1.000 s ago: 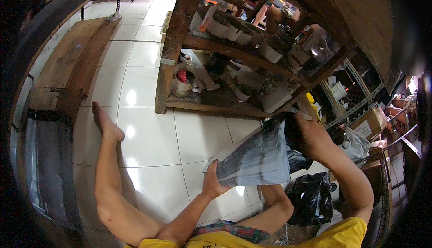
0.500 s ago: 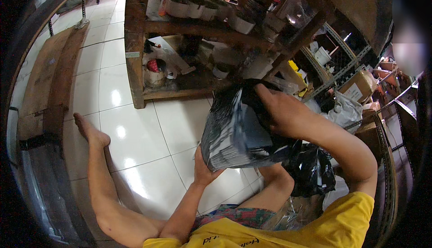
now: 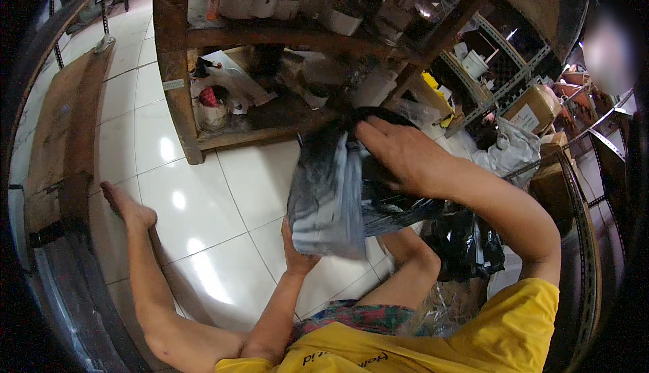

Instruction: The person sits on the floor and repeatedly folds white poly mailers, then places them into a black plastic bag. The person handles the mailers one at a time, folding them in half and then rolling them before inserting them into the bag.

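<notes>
While left hand (image 3: 299,254) grasps one bundle (image 3: 328,211) low, right hand (image 3: 409,158) clutches its top; long axis points toward wooden shelf (image 3: 291,37).

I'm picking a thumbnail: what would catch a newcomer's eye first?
The shiny dark bundle near the centre, with the left hand at its lower edge and the right hand at its top. Then the yellow shirt along the bottom, and the gleaming white floor left of centre.
</notes>
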Motion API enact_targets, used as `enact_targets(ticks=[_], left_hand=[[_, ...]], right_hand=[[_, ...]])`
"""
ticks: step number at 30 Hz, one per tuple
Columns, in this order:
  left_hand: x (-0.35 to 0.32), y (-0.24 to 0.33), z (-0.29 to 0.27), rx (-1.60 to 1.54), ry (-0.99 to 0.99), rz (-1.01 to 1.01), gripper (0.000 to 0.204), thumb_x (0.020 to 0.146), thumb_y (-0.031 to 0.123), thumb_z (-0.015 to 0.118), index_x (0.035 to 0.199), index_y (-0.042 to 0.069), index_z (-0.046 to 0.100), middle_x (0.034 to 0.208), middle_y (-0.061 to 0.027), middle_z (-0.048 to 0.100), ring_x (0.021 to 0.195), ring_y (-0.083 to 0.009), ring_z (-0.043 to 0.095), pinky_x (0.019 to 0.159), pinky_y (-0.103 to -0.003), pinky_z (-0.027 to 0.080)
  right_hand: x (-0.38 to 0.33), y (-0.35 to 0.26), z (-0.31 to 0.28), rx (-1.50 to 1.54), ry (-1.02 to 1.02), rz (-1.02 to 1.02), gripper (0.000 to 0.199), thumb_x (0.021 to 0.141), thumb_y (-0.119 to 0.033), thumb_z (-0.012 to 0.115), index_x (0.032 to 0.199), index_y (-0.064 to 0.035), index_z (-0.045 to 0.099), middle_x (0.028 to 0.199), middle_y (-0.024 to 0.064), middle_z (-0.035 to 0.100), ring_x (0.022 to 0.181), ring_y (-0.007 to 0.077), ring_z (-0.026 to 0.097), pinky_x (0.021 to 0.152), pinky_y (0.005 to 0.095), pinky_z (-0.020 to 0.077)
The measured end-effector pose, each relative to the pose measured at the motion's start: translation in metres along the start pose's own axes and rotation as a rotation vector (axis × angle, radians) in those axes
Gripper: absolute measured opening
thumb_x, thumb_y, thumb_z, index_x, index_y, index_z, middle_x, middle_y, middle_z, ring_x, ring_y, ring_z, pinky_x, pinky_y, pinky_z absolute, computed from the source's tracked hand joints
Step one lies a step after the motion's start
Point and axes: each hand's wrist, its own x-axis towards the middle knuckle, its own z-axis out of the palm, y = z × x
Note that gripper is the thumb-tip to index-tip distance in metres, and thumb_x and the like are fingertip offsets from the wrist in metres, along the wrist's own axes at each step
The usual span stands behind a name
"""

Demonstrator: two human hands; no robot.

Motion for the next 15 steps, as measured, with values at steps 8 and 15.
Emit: enact_targets(ticks=[8,15], left_hand=[[-0.015,-0.017,0.013,-0.060,0.099,0.012,0.127,0.065,0.041,0.091,0.156,0.001,0.011,0.150,-0.0246,0.035,0.136,-0.0429,0.040,0.114,-0.050,0.034],[-0.001,0.002,0.000,-0.153,0.132,0.010,0.129,0.063,0.035,0.094,0.156,0.001,0.012,0.149,-0.0225,0.036,0.136,-0.0426,0.039,0.115,-0.050,0.032]], right_hand=[[-0.008,-0.003,-0.016,-0.008,-0.073,0.423,0.054,0.079,0.000,0.066,0.126,0.0030,0.041,0.095,0.0310,0.068,0.093,0.0489,0.067,0.077,0.0558,0.0561],[0.006,-0.010,0.004,0.055,-0.008,0.257,0.068,0.074,-0.004,0.073,0.130,0.0026,0.035,0.099,0.0309,0.066,0.096,0.0498,0.064,0.080,0.0549,0.0530]])
